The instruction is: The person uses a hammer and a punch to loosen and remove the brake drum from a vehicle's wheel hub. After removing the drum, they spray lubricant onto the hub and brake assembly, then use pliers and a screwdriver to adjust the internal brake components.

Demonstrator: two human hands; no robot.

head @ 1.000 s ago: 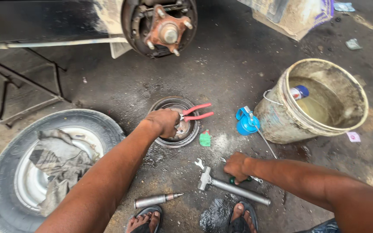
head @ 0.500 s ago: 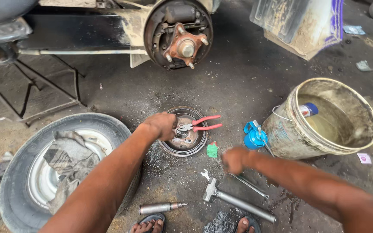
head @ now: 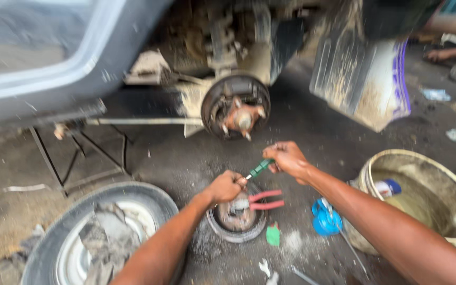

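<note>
Stretching across the whole view is a dark, greasy concrete floor, with a car body raised above it at the left. A wheel lies flat there, rags piled in its rim. Further right, the bare wheel hub faces out. Below it, the left hand is clenched over a brake drum beside red pliers. The right hand grips a green-handled screwdriver. A bucket at far right holds murky water.

Stained concrete floor: wheel, brake drum, bucket, blue can.
</note>
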